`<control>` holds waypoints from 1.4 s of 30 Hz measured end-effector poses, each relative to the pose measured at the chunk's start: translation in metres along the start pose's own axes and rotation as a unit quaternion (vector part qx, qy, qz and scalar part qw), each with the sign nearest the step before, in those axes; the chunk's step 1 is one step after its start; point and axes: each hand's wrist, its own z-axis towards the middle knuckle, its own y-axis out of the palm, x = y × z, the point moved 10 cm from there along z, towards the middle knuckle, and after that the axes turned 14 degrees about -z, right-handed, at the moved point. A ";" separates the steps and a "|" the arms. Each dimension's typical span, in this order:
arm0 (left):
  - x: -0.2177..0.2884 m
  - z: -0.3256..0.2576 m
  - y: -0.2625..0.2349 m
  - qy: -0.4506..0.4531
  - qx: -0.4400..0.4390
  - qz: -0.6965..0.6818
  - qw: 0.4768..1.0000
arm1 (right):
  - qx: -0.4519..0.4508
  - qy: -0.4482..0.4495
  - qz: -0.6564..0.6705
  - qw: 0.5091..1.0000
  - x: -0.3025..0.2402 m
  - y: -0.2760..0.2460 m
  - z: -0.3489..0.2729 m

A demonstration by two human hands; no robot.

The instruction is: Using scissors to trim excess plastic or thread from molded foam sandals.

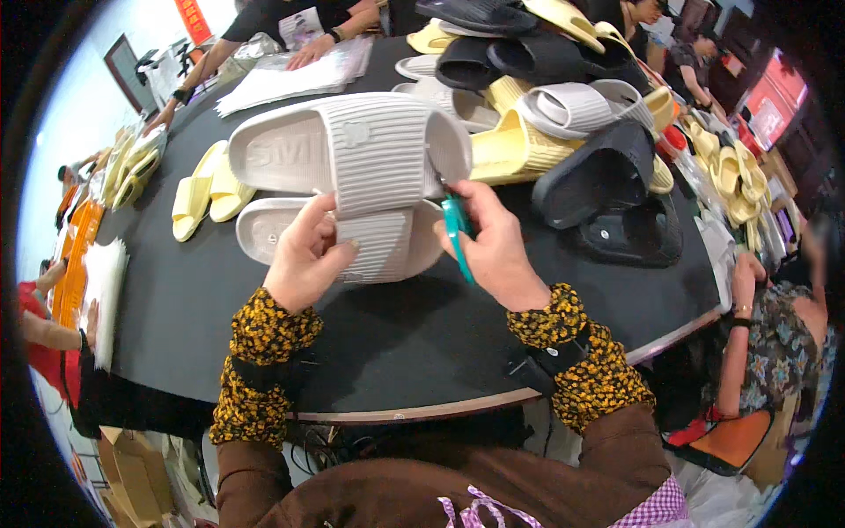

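Observation:
A pair of light grey slide slippers (378,167) is held above the black table, one overlapping the other. My left hand (308,255) grips them where their ribbed straps meet, thumb on the lower strap. In my right hand (493,246) is a small cutting tool with teal handles (457,231). Its dark tip touches or nearly touches the edge of the upper slipper near the strap. What exactly lies between the blades is too small to make out. Left of the grey pair, two pale yellow slippers (211,189) rest on the table.
Black, grey and yellow slippers (563,114) are heaped at the back right; two black ones (629,229) lie nearer. Clear plastic bags (290,84) lie at the far side by a co-worker's hand (310,51). White bags (106,290) stand at the left edge. Co-workers sit around the black table (387,352).

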 end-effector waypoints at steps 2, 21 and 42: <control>-0.001 -0.001 0.002 -0.022 0.003 -0.006 1.000 | 0.012 0.012 0.029 0.999 0.004 0.000 0.000; 0.005 -0.004 0.006 -0.048 -0.034 0.040 0.997 | 0.088 0.092 0.204 0.971 0.027 -0.014 0.005; 0.080 -0.065 0.029 0.122 -0.166 0.577 0.790 | 0.158 0.089 0.299 0.937 0.043 -0.064 0.013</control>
